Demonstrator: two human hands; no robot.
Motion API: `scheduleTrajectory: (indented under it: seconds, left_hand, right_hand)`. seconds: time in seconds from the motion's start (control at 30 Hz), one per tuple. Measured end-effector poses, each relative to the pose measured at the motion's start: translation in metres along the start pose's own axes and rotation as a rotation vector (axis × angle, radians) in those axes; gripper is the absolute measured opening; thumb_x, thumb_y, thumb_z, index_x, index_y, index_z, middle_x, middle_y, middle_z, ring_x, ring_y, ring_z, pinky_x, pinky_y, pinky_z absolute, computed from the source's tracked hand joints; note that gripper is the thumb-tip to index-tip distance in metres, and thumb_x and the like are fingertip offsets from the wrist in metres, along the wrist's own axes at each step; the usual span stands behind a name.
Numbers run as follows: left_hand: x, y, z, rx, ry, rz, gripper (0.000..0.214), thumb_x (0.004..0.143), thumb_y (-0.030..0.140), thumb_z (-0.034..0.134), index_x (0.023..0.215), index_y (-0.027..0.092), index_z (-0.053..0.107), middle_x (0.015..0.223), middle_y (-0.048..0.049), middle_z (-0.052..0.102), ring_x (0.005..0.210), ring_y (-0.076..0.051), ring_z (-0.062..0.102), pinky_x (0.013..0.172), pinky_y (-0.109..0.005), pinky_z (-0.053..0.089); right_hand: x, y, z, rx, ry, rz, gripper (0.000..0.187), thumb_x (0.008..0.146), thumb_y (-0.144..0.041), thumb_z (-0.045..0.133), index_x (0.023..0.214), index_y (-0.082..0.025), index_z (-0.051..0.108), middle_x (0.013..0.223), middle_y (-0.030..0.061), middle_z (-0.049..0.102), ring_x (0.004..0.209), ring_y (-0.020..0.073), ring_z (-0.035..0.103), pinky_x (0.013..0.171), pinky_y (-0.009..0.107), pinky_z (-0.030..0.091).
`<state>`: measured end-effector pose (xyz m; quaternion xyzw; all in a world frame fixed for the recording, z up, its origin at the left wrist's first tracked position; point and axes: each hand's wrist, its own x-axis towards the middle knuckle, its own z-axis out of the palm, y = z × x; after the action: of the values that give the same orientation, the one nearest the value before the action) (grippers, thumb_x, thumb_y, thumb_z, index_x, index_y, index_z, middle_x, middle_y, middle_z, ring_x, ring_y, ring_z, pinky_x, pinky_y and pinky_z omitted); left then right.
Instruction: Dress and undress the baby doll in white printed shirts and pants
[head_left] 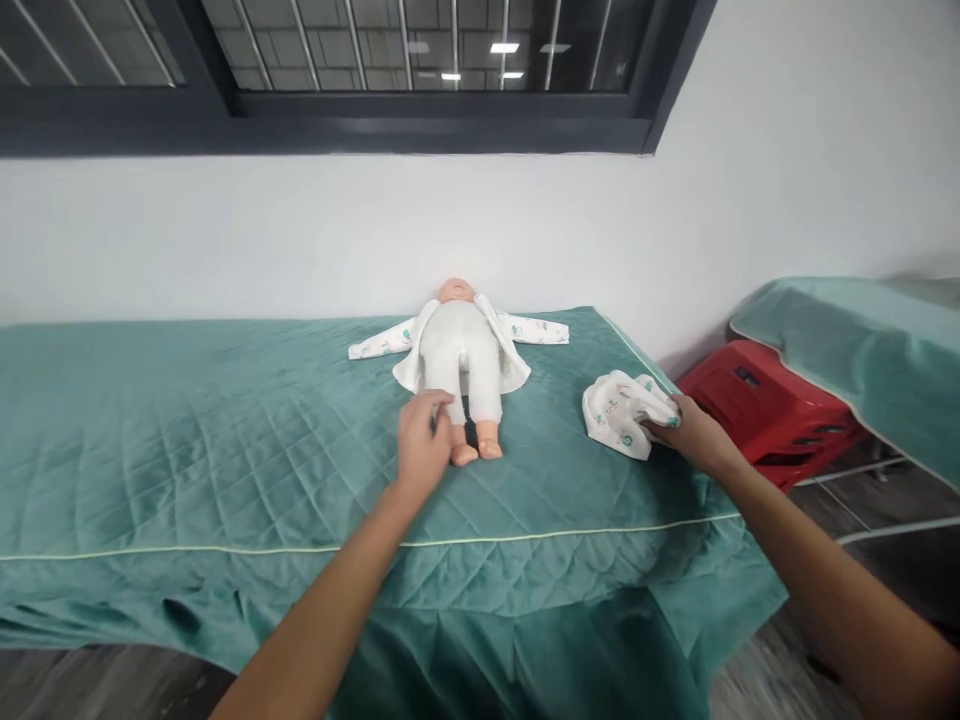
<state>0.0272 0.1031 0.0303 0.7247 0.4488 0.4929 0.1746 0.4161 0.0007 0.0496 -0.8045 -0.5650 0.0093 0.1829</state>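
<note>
A baby doll (460, 335) lies on its back on the green quilted bed cover, feet toward me. It has a white body and an open white jacket (516, 366) with printed sleeves spread to both sides. My left hand (424, 435) is closed at the doll's lower leg on the left, fingers curled over it just above the bare foot. To the right, my right hand (694, 435) grips a crumpled white printed baby garment (619, 412), which rests partly on the cover. The garment's exact kind is hidden by its folds.
The green quilted cover (187, 450) drapes over the bed's front edge. Beyond it are a white wall (300, 230) and a dark-framed barred window (435, 122). Red plastic stools (772, 400) stand off the right end, beside another green-covered surface (877, 350).
</note>
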Motion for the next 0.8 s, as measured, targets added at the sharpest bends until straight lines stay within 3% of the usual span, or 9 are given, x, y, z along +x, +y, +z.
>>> scheduleTrajectory:
  seconds: [0.1, 0.13, 0.2, 0.33, 0.4, 0.47, 0.6, 0.7, 0.8]
  left_hand:
    - [0.000, 0.034, 0.000, -0.114, -0.192, 0.037, 0.020, 0.092, 0.019, 0.045, 0.102, 0.021, 0.061, 0.106, -0.0060, 0.070, 0.106, -0.019, 0.065, 0.097, -0.037, 0.050]
    - [0.003, 0.043, -0.001, -0.178, -0.271, 0.036, 0.019, 0.092, 0.022, 0.047, 0.106, 0.021, 0.061, 0.108, -0.0061, 0.070, 0.105, -0.019, 0.066, 0.095, -0.035, 0.051]
    - [0.013, 0.059, -0.003, -0.323, -0.390, 0.021, 0.023, 0.094, 0.029, 0.050, 0.114, 0.021, 0.058, 0.117, -0.0075, 0.069, 0.108, -0.018, 0.065, 0.096, -0.034, 0.051]
    - [0.038, 0.086, -0.019, -0.441, -0.392, 0.130, 0.040, 0.094, 0.035, 0.054, 0.132, 0.023, 0.050, 0.141, -0.0108, 0.057, 0.131, -0.021, 0.053, 0.108, -0.037, 0.043]
    - [0.049, 0.097, -0.036, -0.369, -0.382, 0.257, 0.047, 0.090, 0.037, 0.061, 0.134, 0.024, 0.050, 0.146, -0.0095, 0.052, 0.137, -0.023, 0.047, 0.113, -0.038, 0.038]
    - [0.057, 0.105, -0.056, -0.283, -0.395, 0.310, 0.045, 0.086, 0.038, 0.066, 0.128, 0.024, 0.055, 0.138, -0.0074, 0.058, 0.130, -0.024, 0.052, 0.110, -0.038, 0.041]
    - [0.067, 0.113, -0.094, -0.292, -0.286, 0.165, 0.025, 0.089, 0.042, 0.060, 0.105, 0.022, 0.063, 0.101, -0.0030, 0.068, 0.092, -0.019, 0.063, 0.080, -0.031, 0.052]
    - [0.070, 0.112, -0.117, -0.357, -0.147, 0.056, 0.032, 0.094, 0.052, 0.050, 0.091, 0.022, 0.060, 0.077, -0.0011, 0.060, 0.069, -0.015, 0.057, 0.060, -0.026, 0.046]
    - [0.071, 0.111, -0.133, -0.327, -0.056, 0.020, 0.041, 0.095, 0.058, 0.045, 0.078, 0.022, 0.054, 0.067, 0.0000, 0.051, 0.061, -0.014, 0.049, 0.053, -0.026, 0.039]
  right_hand:
    - [0.010, -0.011, -0.014, 0.021, -0.040, 0.038, 0.034, 0.086, -0.043, 0.060, 0.108, -0.018, 0.062, 0.096, 0.0151, 0.072, 0.086, 0.0312, 0.069, 0.072, 0.038, 0.050]
    - [0.011, -0.023, -0.021, 0.037, -0.013, 0.001, 0.035, 0.085, -0.039, 0.060, 0.113, -0.017, 0.061, 0.103, 0.0146, 0.071, 0.091, 0.0311, 0.068, 0.077, 0.038, 0.050]
    - [0.010, -0.060, -0.037, 0.103, 0.035, -0.215, 0.035, 0.084, -0.025, 0.055, 0.118, -0.018, 0.061, 0.115, 0.0111, 0.067, 0.105, 0.0278, 0.064, 0.090, 0.039, 0.048]
    - [0.000, -0.149, -0.079, 0.151, 0.022, -0.690, 0.042, 0.078, -0.008, 0.048, 0.111, -0.023, 0.068, 0.114, 0.0080, 0.065, 0.109, 0.0244, 0.058, 0.097, 0.039, 0.045]
    - [-0.005, -0.187, -0.099, 0.186, 0.008, -0.822, 0.045, 0.079, -0.007, 0.047, 0.113, -0.027, 0.069, 0.115, 0.0060, 0.066, 0.110, 0.0240, 0.057, 0.097, 0.040, 0.045]
    - [-0.009, -0.216, -0.118, 0.234, 0.038, -0.903, 0.042, 0.082, -0.010, 0.048, 0.113, -0.029, 0.069, 0.114, 0.0051, 0.067, 0.112, 0.0245, 0.057, 0.098, 0.041, 0.045]
    - [-0.010, -0.249, -0.142, 0.268, 0.072, -0.910, 0.033, 0.086, -0.019, 0.052, 0.112, -0.027, 0.070, 0.113, 0.0042, 0.070, 0.109, 0.0248, 0.059, 0.095, 0.040, 0.046]
    - [-0.009, -0.260, -0.150, 0.304, 0.110, -0.769, 0.030, 0.084, -0.025, 0.056, 0.111, -0.025, 0.070, 0.112, 0.0027, 0.071, 0.103, 0.0239, 0.062, 0.091, 0.038, 0.048]
    - [-0.011, -0.268, -0.153, 0.340, 0.092, -0.714, 0.028, 0.083, -0.026, 0.059, 0.107, -0.025, 0.071, 0.110, 0.0014, 0.073, 0.101, 0.0232, 0.064, 0.090, 0.037, 0.049]
